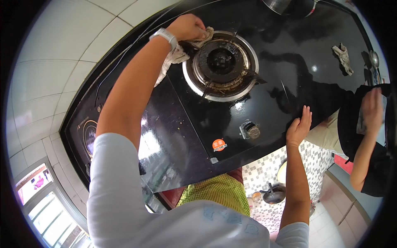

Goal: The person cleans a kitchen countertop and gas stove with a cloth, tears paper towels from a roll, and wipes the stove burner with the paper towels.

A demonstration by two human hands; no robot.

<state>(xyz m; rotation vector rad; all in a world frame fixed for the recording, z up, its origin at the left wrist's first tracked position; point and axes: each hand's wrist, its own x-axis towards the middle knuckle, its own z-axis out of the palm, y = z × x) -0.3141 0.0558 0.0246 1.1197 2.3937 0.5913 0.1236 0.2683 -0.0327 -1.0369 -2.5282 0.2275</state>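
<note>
My left hand [188, 28], with a pale watch on its wrist, pinches a dirty white cloth [175, 57] at the far left rim of the gas burner [221, 62]. Part of the cloth hangs down beside the burner onto the black glass cooktop [165, 120]. The burner's metal ring and centre look stained. My right hand [299, 127] lies with its fingers stretched out on the front edge of the cooktop, holding nothing. Between my two arms are a control knob [251, 130] and an orange brand sticker [219, 144].
A second rag [343, 58] lies at the right, close to a metal spoon [374, 59]. Pots [278, 5] stand at the far edge. Another person in black [368, 136] stands to the right. A dark pan [273, 193] is below, on the tiled floor.
</note>
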